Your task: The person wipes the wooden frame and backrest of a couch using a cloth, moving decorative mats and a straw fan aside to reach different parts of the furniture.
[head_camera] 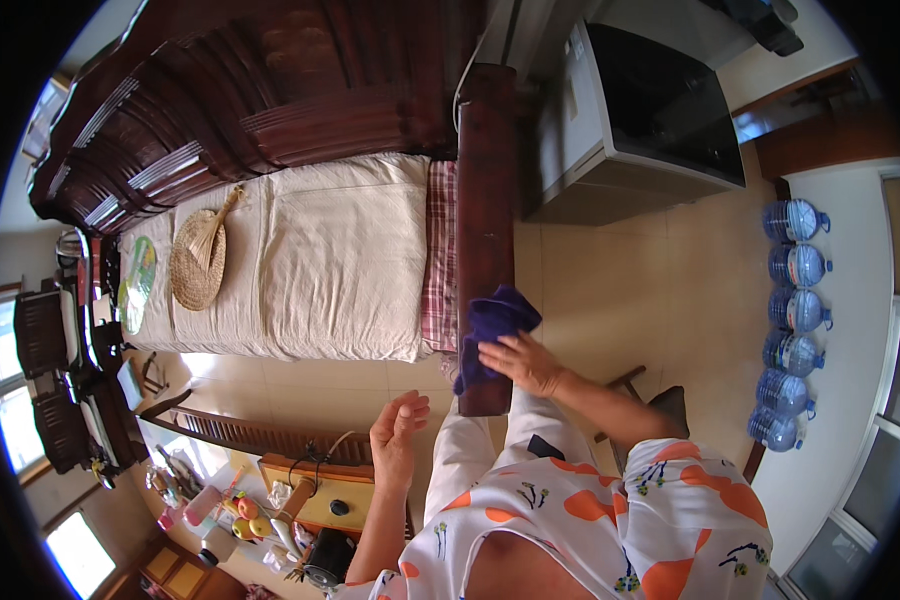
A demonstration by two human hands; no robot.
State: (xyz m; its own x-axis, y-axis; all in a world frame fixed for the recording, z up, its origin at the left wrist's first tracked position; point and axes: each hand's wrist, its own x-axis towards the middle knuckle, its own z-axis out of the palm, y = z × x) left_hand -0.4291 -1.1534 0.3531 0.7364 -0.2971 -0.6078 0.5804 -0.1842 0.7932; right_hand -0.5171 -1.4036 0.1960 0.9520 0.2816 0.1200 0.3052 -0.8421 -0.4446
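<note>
My right hand (521, 364) presses a crumpled dark purple cloth (499, 315) against the flat top of a dark red wooden armrest (487, 225). Part of the cloth hangs over the armrest's right edge. To the left of the armrest's near end, my left hand (401, 427) is held in the air, its fingers loosely bent and nothing in them. The armrest belongs to a carved wooden bench-sofa, whose high back (270, 90) rises behind a cream seat cover (345, 255). A strip of red plaid fabric (441, 255) shows between cover and armrest.
A woven fan (197, 259) and a green fan (137, 285) lie on the seat. Right of the armrest stands a white appliance with a dark top (660, 97). Several large water bottles (793, 309) line the wall. A cluttered table (229, 457) and a small stool (664, 409) are nearby.
</note>
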